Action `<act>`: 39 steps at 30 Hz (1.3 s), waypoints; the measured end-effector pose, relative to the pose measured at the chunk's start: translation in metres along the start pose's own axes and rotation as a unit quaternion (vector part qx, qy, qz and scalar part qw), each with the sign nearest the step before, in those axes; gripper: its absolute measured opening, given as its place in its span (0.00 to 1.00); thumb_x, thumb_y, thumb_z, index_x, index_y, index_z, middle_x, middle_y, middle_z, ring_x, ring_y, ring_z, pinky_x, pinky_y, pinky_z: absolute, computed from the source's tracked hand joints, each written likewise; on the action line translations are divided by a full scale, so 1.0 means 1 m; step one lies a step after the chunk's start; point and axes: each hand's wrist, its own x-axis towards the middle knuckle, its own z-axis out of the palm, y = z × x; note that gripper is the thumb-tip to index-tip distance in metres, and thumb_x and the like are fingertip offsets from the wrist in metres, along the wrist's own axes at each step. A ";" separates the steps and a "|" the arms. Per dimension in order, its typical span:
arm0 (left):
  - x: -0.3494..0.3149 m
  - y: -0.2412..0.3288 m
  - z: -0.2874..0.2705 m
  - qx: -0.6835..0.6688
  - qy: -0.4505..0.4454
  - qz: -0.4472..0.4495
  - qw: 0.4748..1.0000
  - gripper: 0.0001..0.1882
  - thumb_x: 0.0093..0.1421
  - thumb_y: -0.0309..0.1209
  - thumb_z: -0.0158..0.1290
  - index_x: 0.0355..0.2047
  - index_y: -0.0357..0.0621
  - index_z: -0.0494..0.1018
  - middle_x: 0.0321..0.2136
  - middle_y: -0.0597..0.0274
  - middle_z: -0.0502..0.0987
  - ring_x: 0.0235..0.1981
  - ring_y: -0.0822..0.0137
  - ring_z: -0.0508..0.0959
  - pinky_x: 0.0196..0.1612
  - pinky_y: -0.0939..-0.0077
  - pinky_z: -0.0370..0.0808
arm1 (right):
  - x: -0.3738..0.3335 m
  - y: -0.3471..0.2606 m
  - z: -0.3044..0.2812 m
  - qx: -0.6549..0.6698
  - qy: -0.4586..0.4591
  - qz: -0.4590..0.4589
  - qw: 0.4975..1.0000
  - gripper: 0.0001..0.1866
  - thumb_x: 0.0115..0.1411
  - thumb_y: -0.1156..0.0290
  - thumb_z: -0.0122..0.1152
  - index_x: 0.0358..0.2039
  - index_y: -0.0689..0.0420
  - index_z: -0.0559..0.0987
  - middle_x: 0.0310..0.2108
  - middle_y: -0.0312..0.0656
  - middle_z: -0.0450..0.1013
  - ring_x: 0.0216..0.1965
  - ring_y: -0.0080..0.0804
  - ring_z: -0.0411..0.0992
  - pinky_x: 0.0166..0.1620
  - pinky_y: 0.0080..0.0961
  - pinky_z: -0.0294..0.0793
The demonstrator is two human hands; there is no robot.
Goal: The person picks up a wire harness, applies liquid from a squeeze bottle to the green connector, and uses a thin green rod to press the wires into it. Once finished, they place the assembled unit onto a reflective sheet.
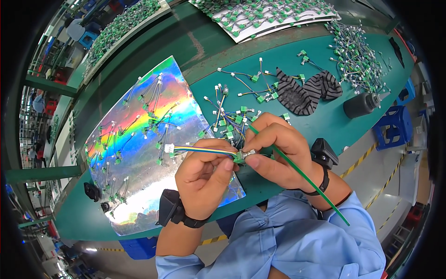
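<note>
My left hand (203, 176) is closed, pinching a small green circuit board (239, 157) with a wire lead. Its yellow, white and blue wires (204, 149) run leftward over the fingers to a white plug (169, 148). From the other side, the thumb and fingers of my right hand (283, 156) meet at the metal barrel (249, 153) on the board. A thin green stick (310, 175) is also held in my right hand, slanting from the fingertips down across the wrist. The fingers partly cover the board.
Beneath and left of my hands lies a shiny rainbow sheet (139, 186) carrying several wired boards. More boards lie loose beyond my hands, near a striped grey cloth (302, 95). A dark bottle (361, 105) and a large heap of wired boards (355, 58) are at the right.
</note>
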 end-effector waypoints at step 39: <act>0.007 0.008 -0.001 -0.168 0.008 -0.032 0.985 0.13 0.54 0.18 0.56 0.41 0.35 0.72 0.42 0.51 0.72 0.46 0.60 0.74 0.46 0.69 0.74 | 0.002 -0.003 0.001 0.103 -0.068 0.074 0.990 0.04 0.61 0.74 0.56 0.32 0.61 0.75 0.30 0.38 0.69 0.31 0.24 0.68 0.33 0.20 0.67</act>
